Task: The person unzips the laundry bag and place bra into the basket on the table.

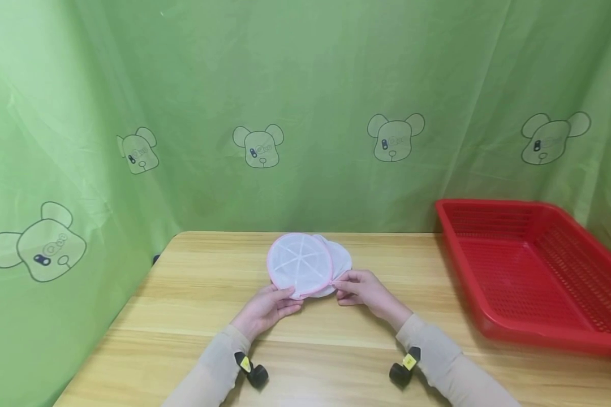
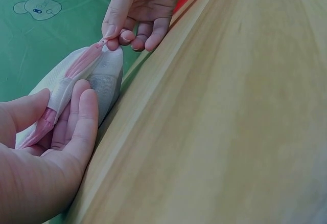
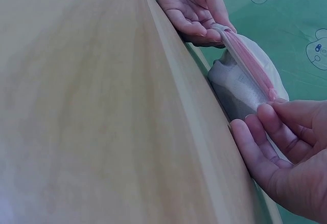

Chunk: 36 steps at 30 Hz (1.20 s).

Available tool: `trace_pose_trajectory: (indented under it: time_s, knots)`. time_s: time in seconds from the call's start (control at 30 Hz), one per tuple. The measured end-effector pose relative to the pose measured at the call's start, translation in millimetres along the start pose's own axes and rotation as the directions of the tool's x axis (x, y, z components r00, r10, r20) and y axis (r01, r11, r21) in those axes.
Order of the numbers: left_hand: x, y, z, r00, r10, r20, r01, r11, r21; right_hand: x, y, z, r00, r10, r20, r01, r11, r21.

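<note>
A white mesh laundry bag [image 1: 299, 263] with a round lid and a pink zipper [image 2: 84, 63] is held over the far part of the table. My left hand [image 1: 265, 310] grips its near left edge, thumb on top and fingers underneath, close to one end of the zipper. On the other side, my right hand [image 1: 364, 291] pinches the small zipper pull [image 3: 272, 95] between thumb and index finger. The lower half of the bag [image 3: 237, 83] bulges out behind the lid. My left fingers partly hide the bag's edge in the left wrist view.
A large red plastic basket [image 1: 534, 338] stands at the right on the wooden table [image 1: 183, 316]. Green curtains [image 1: 315, 186] with printed bear heads hang behind the table and along its sides. Each sleeve carries a small black wrist camera [image 1: 257, 375].
</note>
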<state>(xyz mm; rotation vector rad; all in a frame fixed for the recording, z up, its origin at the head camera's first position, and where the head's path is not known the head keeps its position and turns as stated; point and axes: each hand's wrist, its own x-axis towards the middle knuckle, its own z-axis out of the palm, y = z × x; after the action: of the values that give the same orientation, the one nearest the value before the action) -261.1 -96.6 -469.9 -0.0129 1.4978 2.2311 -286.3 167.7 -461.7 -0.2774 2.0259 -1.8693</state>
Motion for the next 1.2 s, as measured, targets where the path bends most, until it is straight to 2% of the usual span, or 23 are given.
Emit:
trace_pose_trajectory:
  time_s: [0.67,0.9,1.2]
  knots:
    - [0.5,-0.7,-0.4,1.000,-0.001,0.000,0.001,1.000,-0.004,0.7,-0.3,-2.7,1.000,0.004,-0.025,-0.004,1.000,0.008]
    - [0.0,0.4,-0.2,1.000,-0.006,0.008,0.006,1.000,-0.007,3.5,1.7,-7.6,0.997,0.012,-0.081,-0.013,1.000,-0.005]
    - [-0.2,0.9,-0.4,1.000,-0.010,0.008,0.010,1.000,-0.010,2.7,-0.4,-8.2,0.997,0.015,-0.081,-0.015,1.000,0.005]
